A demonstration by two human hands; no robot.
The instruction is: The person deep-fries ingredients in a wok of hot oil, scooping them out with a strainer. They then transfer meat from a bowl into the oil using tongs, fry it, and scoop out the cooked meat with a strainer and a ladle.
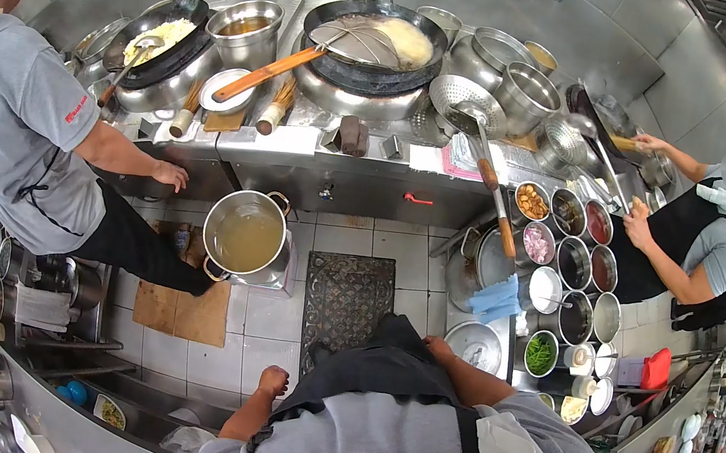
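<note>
My left hand (273, 381) hangs beside my dark apron (388, 365), its fingers curled closed, with no object visible in it. On the other side, my right hand (439, 347) rests by my hip; its fingers are mostly hidden. A lidded metal pot (474, 345) is nearest to it, below a light-blue cloth (497, 297). Ahead on the range, a large black wok (371, 72) holds bubbling pale liquid, with a wooden-handled wire strainer (356, 41) laid across it. A perforated ladle (466, 102) with a long wooden handle reaches over the counter edge.
A tall pot of yellowish liquid (243, 240) stands on the left, near a co-worker in grey (23, 131). Another co-worker (712, 237) handles a wok at right. Ingredient tins (573, 262) line the right side. A dark mat (349, 301) covers the tiles ahead.
</note>
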